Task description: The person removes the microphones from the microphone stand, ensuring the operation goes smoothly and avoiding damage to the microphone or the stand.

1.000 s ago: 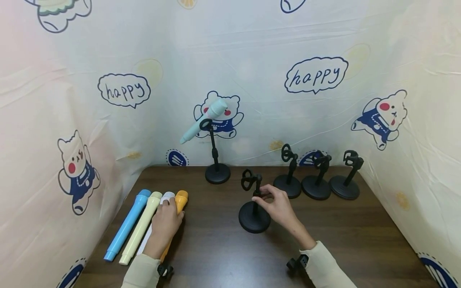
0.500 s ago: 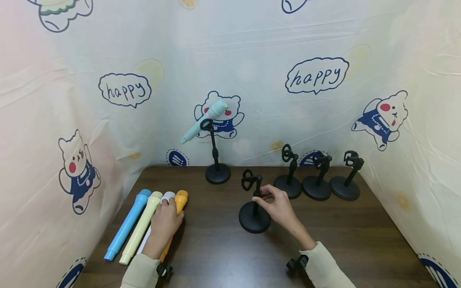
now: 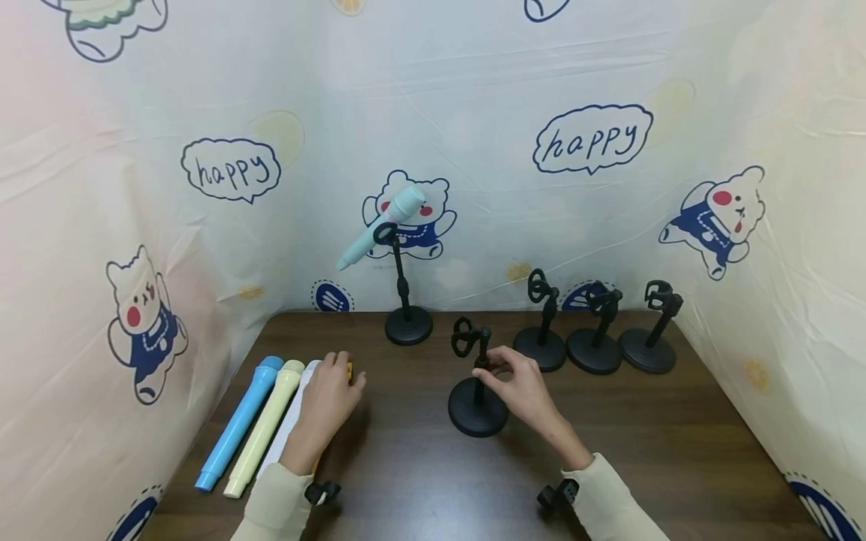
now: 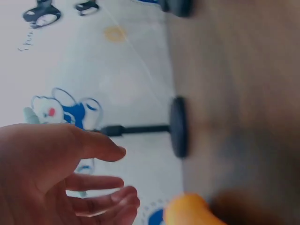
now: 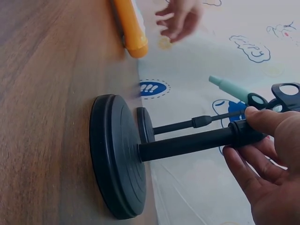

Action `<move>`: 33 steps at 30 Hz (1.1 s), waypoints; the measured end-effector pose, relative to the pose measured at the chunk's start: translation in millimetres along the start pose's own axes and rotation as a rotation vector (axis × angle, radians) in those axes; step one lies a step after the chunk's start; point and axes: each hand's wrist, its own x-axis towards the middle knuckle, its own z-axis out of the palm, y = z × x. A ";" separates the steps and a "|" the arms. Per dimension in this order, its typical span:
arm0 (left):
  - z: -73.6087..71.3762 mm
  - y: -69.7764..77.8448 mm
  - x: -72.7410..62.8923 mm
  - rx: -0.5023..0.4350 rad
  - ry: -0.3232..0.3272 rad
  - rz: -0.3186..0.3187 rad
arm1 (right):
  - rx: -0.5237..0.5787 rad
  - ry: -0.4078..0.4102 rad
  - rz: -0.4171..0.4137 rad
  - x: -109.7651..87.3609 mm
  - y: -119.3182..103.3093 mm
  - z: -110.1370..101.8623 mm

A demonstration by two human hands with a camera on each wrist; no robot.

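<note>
My right hand (image 3: 524, 387) pinches the collar of a black desktop microphone stand (image 3: 477, 415), its round base on the table and its clip ring pointing left. My left hand (image 3: 330, 398) hovers over an orange microphone (image 5: 132, 30), fingers loosely bent and holding nothing; a gap shows between hand and microphone in the right wrist view. In the head view this hand covers most of the orange microphone. Beside it lie a white microphone (image 3: 283, 432), a pale yellow one (image 3: 262, 432) and a blue one (image 3: 237, 428), side by side and slanting.
At the back, a mint microphone (image 3: 408, 204) sits tilted in the clip of another stand (image 3: 409, 327). Three more black stands, a left one (image 3: 539, 350), a middle one (image 3: 594, 352) and a right one (image 3: 647, 352), line the back right. A printed curtain (image 3: 473, 90) encloses the table (image 3: 406, 481).
My left hand has risen off the white and orange microphones and shifted right and slightly forward, without either of them. The right hand keeps its pinch on the stand, which stays in place.
</note>
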 end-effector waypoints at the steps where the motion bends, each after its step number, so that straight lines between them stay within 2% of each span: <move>1: -1.3 6.6 2.4 -0.031 -0.006 0.005 | 0.002 -0.001 0.000 0.0 -0.2 -0.2; 9: -9.8 62.3 12.7 -0.358 -0.048 0.054 | -0.001 -0.023 -0.001 2.1 -1.8 -1.4; 15: -15.1 95.8 19.1 -0.654 -0.060 0.182 | -0.037 -0.039 -0.009 3.5 -4.4 -3.1; 20: -7.8 117.9 27.0 -0.813 -0.053 0.266 | -0.082 -0.017 0.033 5.4 -6.0 -3.0; 23: 0.0 128.3 29.9 -0.855 -0.070 0.301 | -0.100 -0.011 0.073 5.9 -6.4 -0.9; 26: 6.9 136.2 31.2 -0.854 -0.110 0.312 | -0.108 0.004 0.084 6.2 -5.6 1.5; 29: 12.1 140.8 31.0 -0.846 -0.142 0.301 | -0.103 0.023 0.073 5.4 -5.6 2.6; 33: 16.1 142.2 30.3 -0.862 -0.147 0.275 | -0.109 0.051 0.031 3.2 -4.9 3.9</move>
